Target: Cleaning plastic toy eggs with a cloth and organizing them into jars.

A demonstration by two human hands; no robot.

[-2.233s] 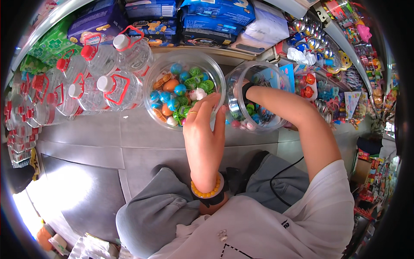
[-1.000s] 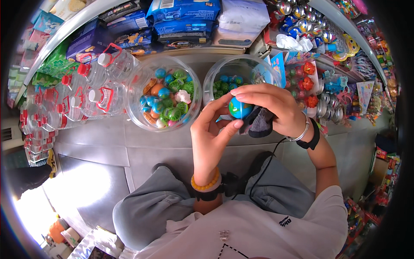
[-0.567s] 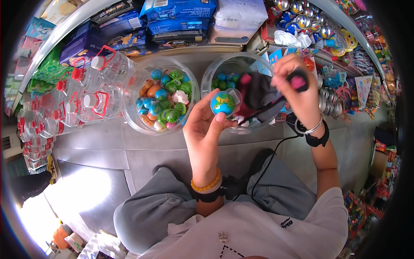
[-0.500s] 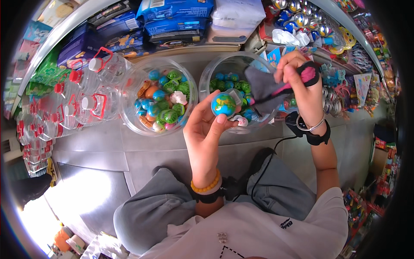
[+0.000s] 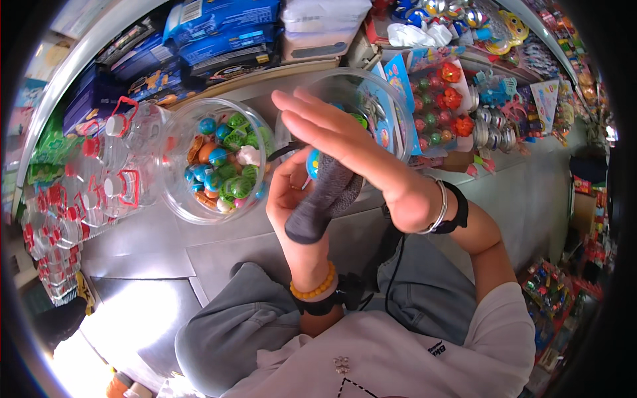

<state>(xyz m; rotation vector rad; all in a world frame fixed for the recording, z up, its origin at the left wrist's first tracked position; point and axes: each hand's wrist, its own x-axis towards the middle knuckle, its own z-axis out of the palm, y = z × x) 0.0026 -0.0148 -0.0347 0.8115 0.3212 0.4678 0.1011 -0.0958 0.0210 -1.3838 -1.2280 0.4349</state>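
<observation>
My left hand (image 5: 284,196) holds a small globe-patterned blue ball (image 5: 312,164), partly hidden behind a dark grey cloth (image 5: 320,202) that looks like a sock. The cloth lies across the ball and over my left palm. My right hand (image 5: 361,149) is above it with the fingers stretched out long, and the cloth hangs from under its palm; the thumb is hidden. Behind my hands stands a clear round tub (image 5: 400,99), its contents mostly covered. To the left, another clear tub (image 5: 164,182) holds blue, green and orange balls.
Water bottles (image 5: 129,182) with red handles crowd the left side. Blue packages (image 5: 225,26) and a white pack (image 5: 325,23) line the back. Boxes of red and green toys (image 5: 444,99) stand at the right. A black cable (image 5: 398,268) runs by my leg.
My right hand has swung left with the grey cloth and laid it over the ball. My left hand has shifted slightly left and down, still holding the ball. The view has turned somewhat.
</observation>
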